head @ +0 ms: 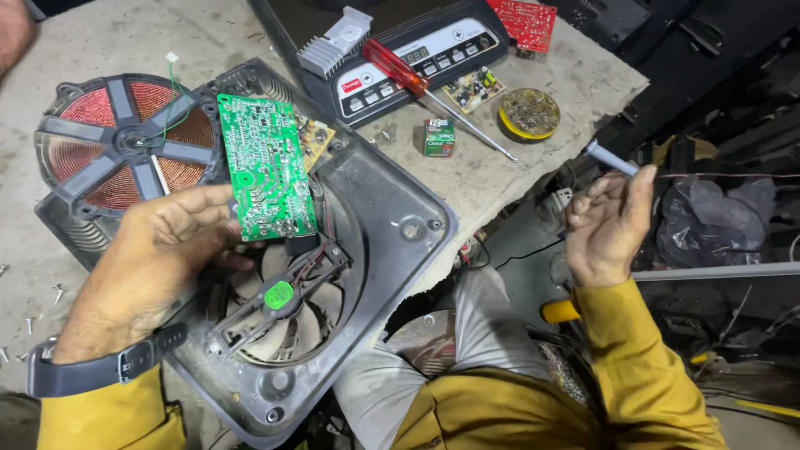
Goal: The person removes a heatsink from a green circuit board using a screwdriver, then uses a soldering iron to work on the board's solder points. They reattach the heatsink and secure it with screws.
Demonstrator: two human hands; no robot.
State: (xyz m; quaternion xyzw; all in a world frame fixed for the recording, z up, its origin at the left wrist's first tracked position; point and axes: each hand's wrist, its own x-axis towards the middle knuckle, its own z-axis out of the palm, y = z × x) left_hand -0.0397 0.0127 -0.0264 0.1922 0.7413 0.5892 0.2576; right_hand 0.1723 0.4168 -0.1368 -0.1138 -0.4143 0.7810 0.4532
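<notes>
Holding, head view, item one: a green rectangular printed circuit board (267,167), solder side up, pinched at its lower left edge by my left hand (162,250), fingers curled shut on it. It sits tilted over the grey plastic base shell of an induction cooker (392,208), above the black cooling fan with a green hub sticker (279,296). I judge the board light, stiff and fragile; the bare edges are the place to grip, away from the solder points. Dark wires seem to run from its lower end into the shell, so it may be tethered.

Item two: my right hand (604,229), raised off the bench edge, closed around a slim grey-handled tool (608,157); its tip I cannot make out.

Item three: a copper-wound round coil on a black spoked frame (125,142), lying left of the board.

Item four, on the worn concrete-grey bench (108,37): a red-handled screwdriver (400,71), a black-and-white control panel (417,58), a finned aluminium heat sink (333,42), a red circuit board (523,21), a small green box (438,137), a round yellow tin (529,112).
</notes>
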